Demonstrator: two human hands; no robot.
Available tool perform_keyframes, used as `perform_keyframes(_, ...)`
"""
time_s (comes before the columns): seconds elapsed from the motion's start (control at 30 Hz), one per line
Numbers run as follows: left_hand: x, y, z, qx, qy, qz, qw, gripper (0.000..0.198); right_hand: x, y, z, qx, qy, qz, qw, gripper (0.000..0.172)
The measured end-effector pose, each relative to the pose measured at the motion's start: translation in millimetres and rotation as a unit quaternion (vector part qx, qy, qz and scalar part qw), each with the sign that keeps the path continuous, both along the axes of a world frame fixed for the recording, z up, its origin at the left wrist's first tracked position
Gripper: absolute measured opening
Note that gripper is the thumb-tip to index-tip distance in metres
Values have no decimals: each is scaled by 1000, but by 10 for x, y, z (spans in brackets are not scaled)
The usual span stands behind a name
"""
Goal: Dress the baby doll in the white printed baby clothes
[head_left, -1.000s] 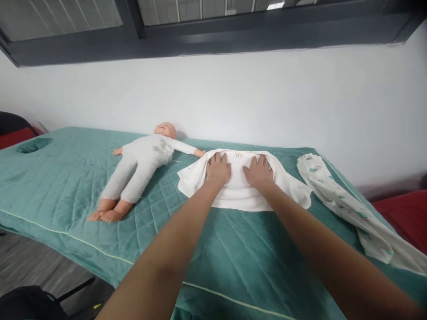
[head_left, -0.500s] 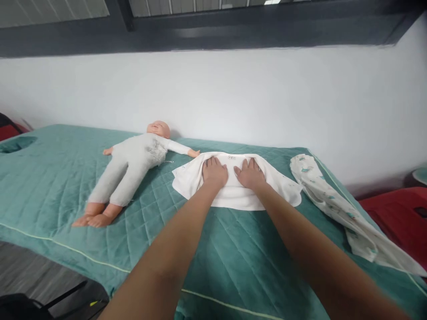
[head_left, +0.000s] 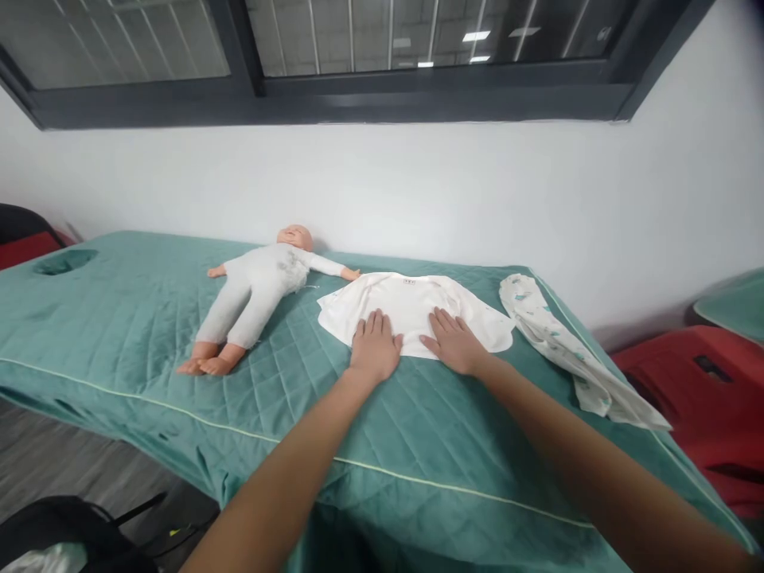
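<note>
A small white baby shirt (head_left: 411, 306) lies spread flat on the green quilted table (head_left: 119, 318). My left hand (head_left: 374, 348) rests flat on the shirt's near hem, fingers stretched out. My right hand (head_left: 454, 342) lies flat beside it on the same hem, fingers apart. Neither hand holds anything. A baby doll (head_left: 254, 290) in a grey-white suit lies on its back to the left of the shirt, one arm reaching toward the shirt's collar.
White patterned baby trousers (head_left: 567, 350) lie along the table's right edge. A white wall and a dark window frame stand behind. Red seats (head_left: 698, 390) are at the right, a black object (head_left: 53, 533) on the floor at lower left.
Both hands have slid from the shirt's upper middle down to its near hem, flattening it. The shirt now lies smoother and wider. The camera view has pulled back a little.
</note>
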State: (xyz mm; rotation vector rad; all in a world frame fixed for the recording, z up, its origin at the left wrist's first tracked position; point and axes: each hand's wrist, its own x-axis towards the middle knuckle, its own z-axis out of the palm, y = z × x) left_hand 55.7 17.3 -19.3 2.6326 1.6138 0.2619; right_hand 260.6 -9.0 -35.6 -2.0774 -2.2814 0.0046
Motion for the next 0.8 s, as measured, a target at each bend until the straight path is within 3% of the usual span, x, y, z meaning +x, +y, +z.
perform_keyframes(0.1,-309,-85,40,-11,-6,-88,996,62,89,-376,-10,37,21,39,998,62)
perform_keyframes(0.2,-623,17,96,-65,-8,-198,978,55,178,-703,-14,79,35,75,993,48)
perform_keyframes(0.27,-773,127,116,-64,-29,-228,971,50,213,-840,6,105,32,83,990,47)
perform_keyframes(0.4,-891,254,101,18,-102,-190,976,48,182,-853,86,144,16,68,987,46)
perform_keyframes(0.47,-898,248,88,57,-104,-169,978,48,136,-765,119,157,15,58,986,45)
perform_keyframes(0.6,-906,190,76,113,-86,-164,976,32,103,-616,150,200,36,8,979,36)
perform_keyframes(0.8,-942,154,54,117,-128,-172,970,27,148,-714,198,282,62,-8,957,29)
